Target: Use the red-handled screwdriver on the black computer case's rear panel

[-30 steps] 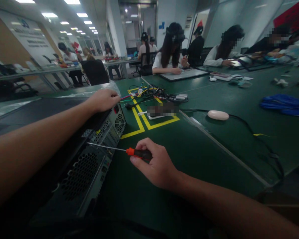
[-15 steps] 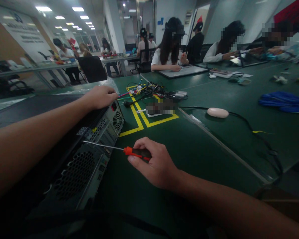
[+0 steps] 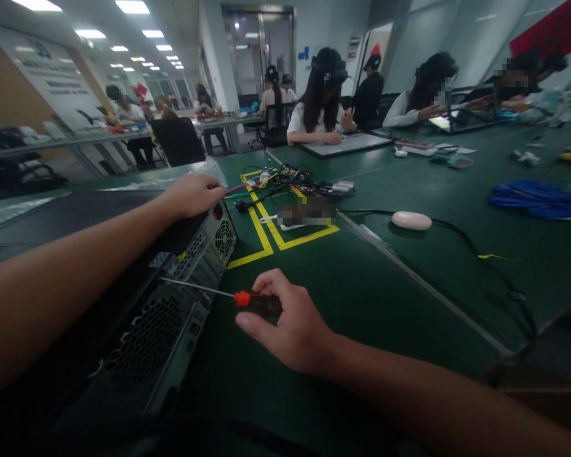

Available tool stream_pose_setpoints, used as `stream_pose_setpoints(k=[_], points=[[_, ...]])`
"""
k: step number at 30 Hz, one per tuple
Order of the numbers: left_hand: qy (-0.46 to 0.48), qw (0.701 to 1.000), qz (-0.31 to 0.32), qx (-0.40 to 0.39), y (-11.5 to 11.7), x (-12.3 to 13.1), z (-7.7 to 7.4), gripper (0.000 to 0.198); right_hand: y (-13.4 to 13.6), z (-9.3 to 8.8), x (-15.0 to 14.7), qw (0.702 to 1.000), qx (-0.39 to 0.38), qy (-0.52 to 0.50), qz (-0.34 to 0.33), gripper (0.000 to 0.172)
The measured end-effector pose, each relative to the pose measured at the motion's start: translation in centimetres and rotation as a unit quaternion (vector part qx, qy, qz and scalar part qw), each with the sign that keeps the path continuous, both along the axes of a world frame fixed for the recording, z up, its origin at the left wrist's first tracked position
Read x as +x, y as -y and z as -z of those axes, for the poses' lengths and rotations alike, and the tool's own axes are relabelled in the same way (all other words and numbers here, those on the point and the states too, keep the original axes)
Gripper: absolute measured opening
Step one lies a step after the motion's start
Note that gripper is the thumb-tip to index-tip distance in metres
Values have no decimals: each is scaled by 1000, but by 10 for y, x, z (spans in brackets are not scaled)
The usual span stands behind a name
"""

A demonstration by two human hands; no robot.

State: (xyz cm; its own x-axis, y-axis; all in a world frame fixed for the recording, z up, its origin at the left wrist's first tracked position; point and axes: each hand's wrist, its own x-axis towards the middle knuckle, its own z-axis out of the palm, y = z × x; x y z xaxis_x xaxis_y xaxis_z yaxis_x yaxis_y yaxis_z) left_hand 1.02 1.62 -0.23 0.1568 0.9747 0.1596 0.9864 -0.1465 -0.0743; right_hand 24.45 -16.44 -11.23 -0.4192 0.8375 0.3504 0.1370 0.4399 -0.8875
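Observation:
A black computer case (image 3: pixel 99 209) lies on the left of the green table, its perforated metal back panel turned toward the right. Over the case's far top edge, near the small fan grille, my left hand (image 3: pixel 193 195) is closed with its fingers curled against the corner. My right hand (image 3: pixel 297 320) holds a screwdriver (image 3: pixel 259 303) with an orange and dark handle. Its thumb and forefinger stand partly off the handle, and the other fingers are hidden behind it. The thin shaft points left, and its tip reaches the back panel below a yellow spot.
Tangled black cables (image 3: pixel 292 178) lie beyond the case by yellow tape lines (image 3: pixel 309 237). To the right are a pale oval object (image 3: pixel 412 221) on a black cord and a blue bundle (image 3: pixel 530 198). Several people sit at the table's far side, one at a flat panel (image 3: pixel 349 144).
My right thumb and forefinger have spread wider around the screwdriver handle. The tip stays at about the same place on the panel. My left hand keeps its place; the view has shifted slightly.

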Motion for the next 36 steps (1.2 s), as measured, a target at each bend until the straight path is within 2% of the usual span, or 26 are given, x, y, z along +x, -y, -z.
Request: stream_pose_setpoints(k=[2,8,14,36], points=[[3,1000,-6,3,0,0,0,59,0,1,1,1000,11,-1,5,28],[14,1000,2,-11,-2,-3,-1,58,-3,-2,3,999,33,10,7,14],[23,1000,0,9,-2,-4,1,57,-2,-3,3,999,41,16,7,14],[19,1000,3,2,1,-2,-1,58,-4,-3,4,999,33,28,15,15]])
